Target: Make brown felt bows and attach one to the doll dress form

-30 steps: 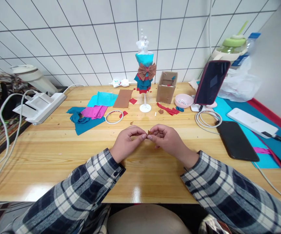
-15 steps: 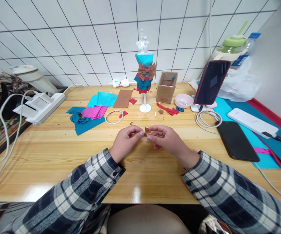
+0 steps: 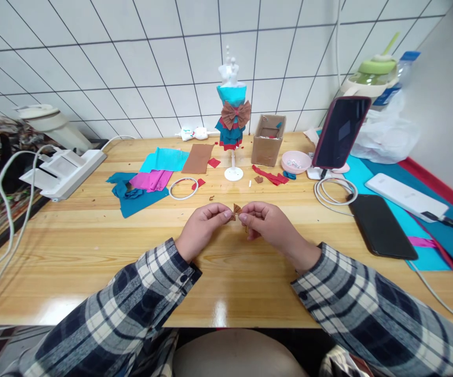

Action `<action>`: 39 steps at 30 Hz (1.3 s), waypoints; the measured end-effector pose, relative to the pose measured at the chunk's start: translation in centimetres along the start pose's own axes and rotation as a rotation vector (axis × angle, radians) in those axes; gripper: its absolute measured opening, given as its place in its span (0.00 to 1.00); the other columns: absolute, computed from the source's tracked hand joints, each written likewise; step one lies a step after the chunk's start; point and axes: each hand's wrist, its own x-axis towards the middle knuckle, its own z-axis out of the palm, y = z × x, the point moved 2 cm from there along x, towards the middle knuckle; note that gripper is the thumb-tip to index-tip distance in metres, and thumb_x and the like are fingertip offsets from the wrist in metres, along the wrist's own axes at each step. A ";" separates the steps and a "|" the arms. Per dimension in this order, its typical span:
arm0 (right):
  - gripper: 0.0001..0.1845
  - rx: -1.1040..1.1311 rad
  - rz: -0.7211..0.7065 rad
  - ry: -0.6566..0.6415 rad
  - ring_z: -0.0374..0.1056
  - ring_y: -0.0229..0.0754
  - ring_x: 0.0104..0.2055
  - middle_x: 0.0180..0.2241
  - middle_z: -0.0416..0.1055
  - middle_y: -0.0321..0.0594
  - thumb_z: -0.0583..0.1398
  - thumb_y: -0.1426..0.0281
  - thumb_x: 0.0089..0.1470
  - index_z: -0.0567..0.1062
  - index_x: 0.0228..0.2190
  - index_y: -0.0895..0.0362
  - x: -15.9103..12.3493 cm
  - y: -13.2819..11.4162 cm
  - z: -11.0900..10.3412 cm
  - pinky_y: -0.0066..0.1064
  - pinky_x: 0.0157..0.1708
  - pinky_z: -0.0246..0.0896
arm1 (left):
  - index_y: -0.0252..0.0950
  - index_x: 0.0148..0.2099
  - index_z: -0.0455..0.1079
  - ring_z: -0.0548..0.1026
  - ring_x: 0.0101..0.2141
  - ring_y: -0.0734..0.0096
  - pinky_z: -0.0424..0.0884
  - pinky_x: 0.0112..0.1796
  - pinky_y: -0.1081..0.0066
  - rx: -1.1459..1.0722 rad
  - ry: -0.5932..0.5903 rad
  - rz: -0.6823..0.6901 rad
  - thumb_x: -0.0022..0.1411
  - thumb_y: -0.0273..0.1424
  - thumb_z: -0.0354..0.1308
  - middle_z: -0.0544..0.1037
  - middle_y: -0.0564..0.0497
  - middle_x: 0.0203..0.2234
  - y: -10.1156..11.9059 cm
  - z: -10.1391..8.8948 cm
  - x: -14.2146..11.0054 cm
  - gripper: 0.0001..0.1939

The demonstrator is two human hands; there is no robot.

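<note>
Above the middle of the table, a small pleated brown paper bow (image 3: 236,210) is pinched between my two hands. My left hand (image 3: 202,226) grips its left side with thumb and forefinger. From the right, my right hand (image 3: 270,225) closes thumb and fingers at the bow's middle; a thin brown bit shows under those fingers. Beyond them stands a white mini dress form (image 3: 230,76) wearing a turquoise and teal paper dress (image 3: 231,133), with a larger brown bow (image 3: 235,114) at its waist.
Behind my hands lie a white ring (image 3: 184,188), a brown sheet (image 3: 197,158), folded turquoise, pink and teal paper and red scraps. A cardboard box (image 3: 265,152) and pink bowl (image 3: 296,162) stand right. Farther right are a propped phone (image 3: 342,133), black phone (image 3: 383,226) and white power bank (image 3: 406,196).
The brown bow, mostly covered by my fingers before, now shows its fanned pleats between them. My fingertips have shifted slightly apart around it.
</note>
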 end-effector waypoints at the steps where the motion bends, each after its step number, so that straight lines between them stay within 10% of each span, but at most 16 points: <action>1: 0.17 -0.002 -0.019 -0.009 0.61 0.30 0.18 0.22 0.64 0.30 0.64 0.57 0.47 0.70 0.29 0.58 0.0 0.0 0.0 0.24 0.19 0.62 | 0.33 0.32 0.73 0.70 0.31 0.72 0.65 0.38 0.71 -0.044 -0.022 -0.020 0.55 0.37 0.63 0.75 0.52 0.27 -0.2 0.0 0.0 0.11; 10: 0.17 -0.037 -0.048 -0.034 0.62 0.30 0.18 0.25 0.68 0.32 0.62 0.56 0.49 0.70 0.30 0.57 0.0 0.4 0.3 0.25 0.18 0.63 | 0.31 0.36 0.74 0.73 0.34 0.71 0.68 0.40 0.71 -0.382 -0.138 -0.201 0.54 0.35 0.65 0.76 0.48 0.31 -0.7 0.5 -0.1 0.11; 30: 0.14 -0.027 -0.102 0.036 0.69 0.37 0.31 0.30 0.74 0.37 0.66 0.62 0.43 0.74 0.31 0.57 0.2 0.0 0.2 0.30 0.32 0.65 | 0.31 0.34 0.75 0.72 0.33 0.72 0.68 0.38 0.70 -0.363 -0.144 -0.251 0.52 0.36 0.67 0.76 0.48 0.29 -0.9 0.6 -0.2 0.12; 39: 0.15 -0.060 -0.092 0.095 0.62 0.34 0.25 0.25 0.69 0.34 0.65 0.59 0.45 0.71 0.28 0.57 0.1 0.1 0.1 0.26 0.23 0.61 | 0.33 0.36 0.72 0.72 0.33 0.70 0.68 0.37 0.70 0.138 -0.025 0.039 0.59 0.43 0.58 0.75 0.50 0.30 0.3 0.5 -0.2 0.17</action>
